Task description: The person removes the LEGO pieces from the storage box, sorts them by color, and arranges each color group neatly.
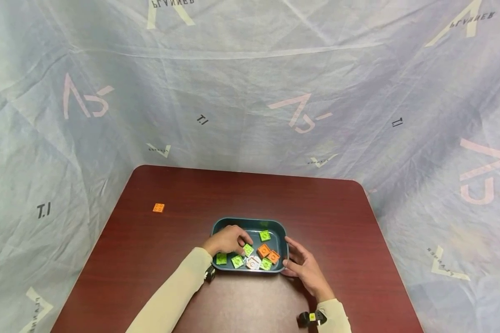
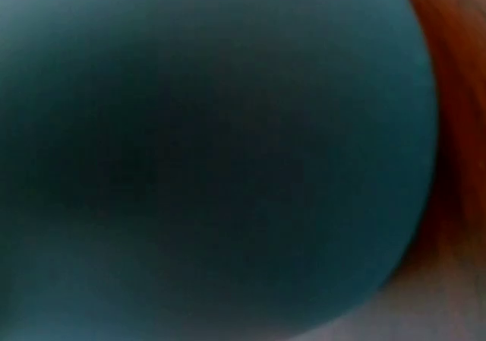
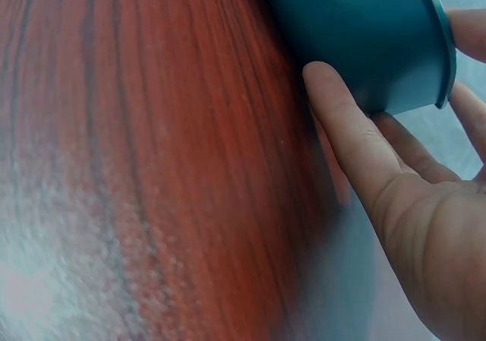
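Observation:
A dark teal tray sits on the table with several small square toy building blocks in it. My left hand reaches over its left side, index finger and thumb pinching a green block. The tray's blurred wall fills most of the left wrist view. At the right end, my right hand holds the tray, its fingers spread along the outer wall and rim. Around the left fingertips lie another green block, a white block and an orange block.
A lone orange block lies on the reddish-brown table, far to the left. Grey-white printed cloth hangs behind the table and along both sides.

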A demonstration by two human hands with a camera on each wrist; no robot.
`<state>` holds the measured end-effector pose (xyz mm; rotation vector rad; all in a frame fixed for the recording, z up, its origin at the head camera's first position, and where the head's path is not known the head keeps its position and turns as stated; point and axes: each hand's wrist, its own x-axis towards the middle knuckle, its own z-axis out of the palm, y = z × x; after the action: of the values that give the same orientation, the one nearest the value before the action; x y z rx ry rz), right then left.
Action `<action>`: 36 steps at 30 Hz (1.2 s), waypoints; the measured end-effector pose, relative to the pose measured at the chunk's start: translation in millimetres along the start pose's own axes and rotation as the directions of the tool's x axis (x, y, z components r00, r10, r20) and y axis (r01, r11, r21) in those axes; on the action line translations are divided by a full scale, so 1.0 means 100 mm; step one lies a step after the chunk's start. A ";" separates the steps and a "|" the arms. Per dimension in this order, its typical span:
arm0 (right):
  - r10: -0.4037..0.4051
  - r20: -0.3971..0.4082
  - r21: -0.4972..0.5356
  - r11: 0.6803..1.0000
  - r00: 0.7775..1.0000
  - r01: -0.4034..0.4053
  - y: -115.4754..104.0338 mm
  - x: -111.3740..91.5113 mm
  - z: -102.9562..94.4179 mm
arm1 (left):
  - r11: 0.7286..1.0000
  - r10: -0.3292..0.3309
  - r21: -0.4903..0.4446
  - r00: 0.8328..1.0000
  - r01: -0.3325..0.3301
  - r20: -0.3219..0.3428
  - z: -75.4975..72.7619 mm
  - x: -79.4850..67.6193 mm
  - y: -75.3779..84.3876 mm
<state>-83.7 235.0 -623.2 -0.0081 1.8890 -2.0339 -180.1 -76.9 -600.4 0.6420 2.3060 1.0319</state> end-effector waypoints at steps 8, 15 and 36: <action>0.008 -0.008 0.013 1.000 1.000 -0.008 -0.01 -0.01 0.02 | 0.999 -0.007 0.039 1.000 0.007 0.000 0.06 0.02 -0.02; 0.008 -0.016 0.022 1.000 1.000 -0.008 0.00 -0.02 0.01 | 0.999 0.006 0.052 1.000 -0.006 -0.002 0.09 0.02 0.02; -0.006 -0.007 0.042 0.999 1.000 0.007 0.02 -0.01 0.00 | 1.000 0.023 -0.004 0.999 -0.023 -0.038 0.11 0.03 0.03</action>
<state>-82.5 235.4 -625.1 0.0039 1.8525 -2.0803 -174.2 -67.5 -604.8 0.6541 2.3338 1.0685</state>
